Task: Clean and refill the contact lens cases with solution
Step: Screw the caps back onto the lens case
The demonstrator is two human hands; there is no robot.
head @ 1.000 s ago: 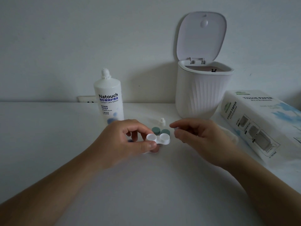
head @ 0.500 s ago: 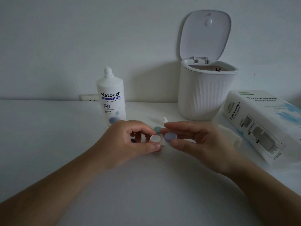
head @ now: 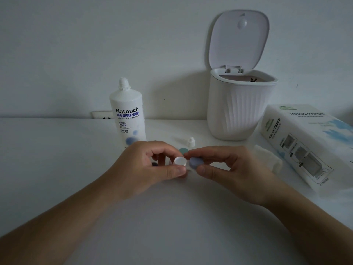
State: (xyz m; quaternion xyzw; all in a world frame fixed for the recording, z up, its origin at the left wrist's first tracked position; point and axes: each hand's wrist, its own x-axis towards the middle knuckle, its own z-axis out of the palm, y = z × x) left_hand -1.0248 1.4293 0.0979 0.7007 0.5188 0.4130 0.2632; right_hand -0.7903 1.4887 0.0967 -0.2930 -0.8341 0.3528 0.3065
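Capping has begun: right hand [head: 227, 165] now pinches a blue-grey cap [head: 195, 162] onto the white lens case [head: 180, 161] gripped by the left hand [head: 147, 165], mid-table near the solution bottle [head: 127, 119].

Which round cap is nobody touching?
The green cap, lying on the table behind the hands. The white one and bluish one sit between fingers.

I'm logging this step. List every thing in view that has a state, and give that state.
solution bottle: upright, cap off
bottle cap: on the table, off the bottle
bin: lid up
lens case: held by left hand
blue cap: pinched by right hand at the case
tissue pack: lying flat
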